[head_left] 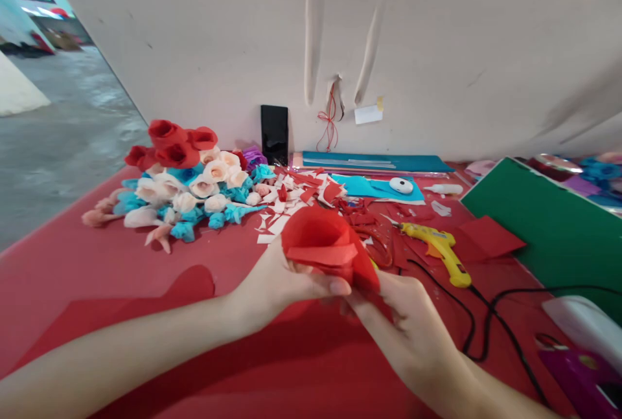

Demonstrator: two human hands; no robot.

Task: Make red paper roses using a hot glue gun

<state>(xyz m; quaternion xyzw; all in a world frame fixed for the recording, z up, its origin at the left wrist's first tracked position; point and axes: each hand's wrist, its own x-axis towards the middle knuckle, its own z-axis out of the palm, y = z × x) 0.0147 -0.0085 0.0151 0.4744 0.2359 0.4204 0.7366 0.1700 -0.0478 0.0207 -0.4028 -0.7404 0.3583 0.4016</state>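
A red paper flower [318,231], rolled into an open cup with a folded strip across its near side, is held above the table. My left hand [291,276] wraps round its left side and base, thumb pressed along the front. On the lower right, my right hand [401,315] pinches the flower's red paper edge between thumb and fingers. Both hands are closed, and some fingertips are hidden under the paper. Behind the flower lie red and white paper scraps [291,195]. To the right of my hands rests a yellow glue gun [440,247] with a black cord.
Paper flowers in red, white and blue [194,179] are heaped at the back left. A black phone [275,134] leans on the white wall. Blue paper sheets [379,189], a small white bottle [444,189] and a green board [554,231] lie rightward on the red table [243,373].
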